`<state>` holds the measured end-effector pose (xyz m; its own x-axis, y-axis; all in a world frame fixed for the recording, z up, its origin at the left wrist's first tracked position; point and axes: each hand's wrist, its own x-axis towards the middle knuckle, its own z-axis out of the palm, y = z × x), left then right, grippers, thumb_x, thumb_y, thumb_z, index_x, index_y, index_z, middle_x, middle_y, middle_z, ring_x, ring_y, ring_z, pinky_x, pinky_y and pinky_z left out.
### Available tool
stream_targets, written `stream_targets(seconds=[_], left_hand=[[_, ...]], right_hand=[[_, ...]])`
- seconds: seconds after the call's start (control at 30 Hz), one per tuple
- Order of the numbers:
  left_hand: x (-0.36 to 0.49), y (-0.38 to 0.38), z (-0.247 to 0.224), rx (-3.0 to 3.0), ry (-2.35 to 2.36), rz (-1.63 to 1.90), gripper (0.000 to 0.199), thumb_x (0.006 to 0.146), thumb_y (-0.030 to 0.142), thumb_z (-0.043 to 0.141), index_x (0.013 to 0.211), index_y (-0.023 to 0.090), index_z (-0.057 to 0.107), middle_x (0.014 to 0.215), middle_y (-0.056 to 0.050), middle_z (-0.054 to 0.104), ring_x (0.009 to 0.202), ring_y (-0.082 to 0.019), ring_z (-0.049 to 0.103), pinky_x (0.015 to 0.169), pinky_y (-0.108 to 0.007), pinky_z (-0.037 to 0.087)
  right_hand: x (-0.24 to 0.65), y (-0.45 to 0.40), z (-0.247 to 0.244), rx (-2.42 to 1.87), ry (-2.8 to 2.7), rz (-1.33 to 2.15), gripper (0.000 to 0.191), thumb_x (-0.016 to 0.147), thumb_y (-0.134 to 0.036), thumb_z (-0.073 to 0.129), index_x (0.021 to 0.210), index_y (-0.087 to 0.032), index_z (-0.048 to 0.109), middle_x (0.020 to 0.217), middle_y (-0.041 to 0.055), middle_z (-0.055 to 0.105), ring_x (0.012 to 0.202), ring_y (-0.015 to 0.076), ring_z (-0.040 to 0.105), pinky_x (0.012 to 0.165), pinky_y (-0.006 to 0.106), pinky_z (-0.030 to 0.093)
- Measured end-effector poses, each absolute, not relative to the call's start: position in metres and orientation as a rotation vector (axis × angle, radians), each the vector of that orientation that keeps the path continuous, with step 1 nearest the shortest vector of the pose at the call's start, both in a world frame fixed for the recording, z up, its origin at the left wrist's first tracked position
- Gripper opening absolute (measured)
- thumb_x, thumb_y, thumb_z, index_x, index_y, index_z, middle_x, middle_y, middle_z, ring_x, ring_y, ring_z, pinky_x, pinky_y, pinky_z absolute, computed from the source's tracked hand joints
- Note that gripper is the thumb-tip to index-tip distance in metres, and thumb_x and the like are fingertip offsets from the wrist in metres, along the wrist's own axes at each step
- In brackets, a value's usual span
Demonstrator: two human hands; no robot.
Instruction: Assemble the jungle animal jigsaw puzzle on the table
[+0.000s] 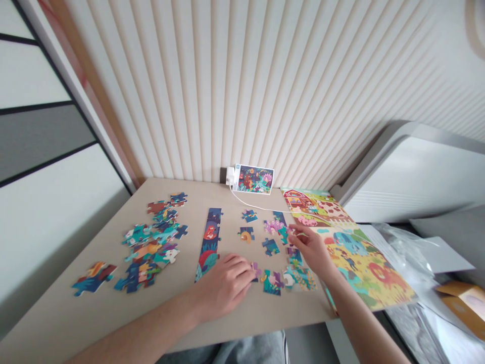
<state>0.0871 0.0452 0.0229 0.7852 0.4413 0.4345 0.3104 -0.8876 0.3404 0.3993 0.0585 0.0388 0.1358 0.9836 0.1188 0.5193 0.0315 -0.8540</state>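
My right hand (311,248) has its thumb and fingers pinched at the edge of a teal puzzle piece (283,234), beside a pink and purple piece (272,226). My left hand (223,284) rests on the table with its fingers curled, the tips by a purple piece (256,272) that it partly covers. Just beyond my left hand lies a joined strip (211,232) of dark blue pieces. Loose pieces lie between and around the hands, among them a blue one (270,246) and one with an orange curl (247,234).
A pile of puzzle pieces (151,247) spreads over the table's left side. At the back, a picture card (254,179) leans by a white charger (230,175) with a cable. Two farm and animal pictures (318,208) (367,268) lie at the right, near a plastic bag (405,253).
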Motion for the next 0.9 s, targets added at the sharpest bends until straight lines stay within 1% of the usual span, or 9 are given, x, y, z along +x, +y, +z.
stream_targets(seconds=[0.1,0.17,0.23,0.3,0.43,0.57,0.7,0.77,0.9], left_hand=[[0.085,0.044,0.026,2.663,0.670,0.756,0.041,0.099,0.019,0.059,0.139,0.021,0.054,0.120,-0.009,0.069,0.113,-0.024,0.063,0.104,-0.043,0.050],[0.084,0.043,0.027,2.599,0.708,0.765,0.060,0.098,0.029,0.064,0.153,0.023,0.041,0.125,-0.010,0.068,0.115,-0.026,0.064,0.102,-0.044,0.052],[0.083,0.042,0.026,2.551,0.702,0.767,0.077,0.095,0.040,0.069,0.159,0.024,0.031,0.127,-0.012,0.067,0.116,-0.027,0.064,0.101,-0.045,0.053],[0.083,0.042,0.024,2.535,0.684,0.763,0.085,0.091,0.048,0.073,0.160,0.025,0.030,0.128,-0.012,0.067,0.117,-0.028,0.064,0.101,-0.046,0.054],[0.084,0.042,0.020,2.525,0.735,0.784,0.075,0.089,0.042,0.077,0.153,0.025,0.040,0.126,-0.010,0.068,0.117,-0.028,0.064,0.101,-0.045,0.054],[0.085,0.043,0.017,2.515,0.788,0.794,0.072,0.088,0.034,0.080,0.150,0.024,0.043,0.125,-0.008,0.068,0.117,-0.027,0.063,0.101,-0.044,0.053],[0.085,0.044,0.015,2.536,0.788,0.789,0.071,0.086,0.034,0.081,0.147,0.023,0.045,0.124,-0.008,0.068,0.116,-0.027,0.064,0.101,-0.045,0.053],[0.085,0.045,0.016,2.552,0.792,0.803,0.071,0.086,0.034,0.081,0.146,0.022,0.046,0.122,-0.008,0.069,0.115,-0.027,0.064,0.100,-0.045,0.053],[0.085,0.044,0.019,2.599,0.792,0.801,0.073,0.084,0.034,0.083,0.146,0.021,0.047,0.119,-0.008,0.070,0.112,-0.027,0.065,0.100,-0.044,0.053]], right_hand=[[0.382,0.041,0.052,-1.508,-1.435,0.910,0.057,0.087,-0.060,0.069,0.126,-0.019,0.065,0.088,0.0038,0.064,0.076,0.0188,0.064,0.066,0.031,0.052],[0.363,0.023,0.058,-1.484,-1.463,1.009,0.050,0.086,-0.058,0.072,0.119,-0.020,0.068,0.080,0.0022,0.063,0.073,0.0177,0.063,0.062,0.029,0.051],[0.342,0.005,0.060,-1.468,-1.513,1.002,0.039,0.087,-0.054,0.073,0.111,-0.022,0.072,0.080,0.0022,0.063,0.072,0.0164,0.060,0.064,0.029,0.051],[0.324,-0.009,0.058,-1.453,-1.579,0.947,0.031,0.088,-0.051,0.073,0.105,-0.025,0.074,0.086,0.0034,0.065,0.075,0.0172,0.060,0.068,0.030,0.052],[0.306,-0.018,0.047,-1.441,-1.599,0.917,0.023,0.089,-0.047,0.073,0.099,-0.027,0.076,0.092,0.0038,0.067,0.077,0.0178,0.061,0.071,0.031,0.051],[0.304,-0.018,0.042,-1.414,-1.554,0.988,0.021,0.088,-0.045,0.075,0.097,-0.026,0.075,0.092,0.0027,0.067,0.075,0.0167,0.061,0.067,0.029,0.049],[0.312,-0.018,0.049,-1.413,-1.631,0.978,0.021,0.095,-0.043,0.067,0.105,-0.027,0.074,0.096,0.0039,0.070,0.081,0.0187,0.065,0.074,0.031,0.052],[0.325,-0.015,0.054,-1.467,-1.696,0.881,0.023,0.098,-0.043,0.061,0.110,-0.027,0.073,0.100,0.0051,0.071,0.088,0.0206,0.067,0.080,0.033,0.053],[0.371,-0.002,0.050,-1.727,-1.820,0.437,0.027,0.098,-0.042,0.058,0.114,-0.026,0.072,0.115,0.0102,0.069,0.108,0.0277,0.065,0.095,0.041,0.050]])
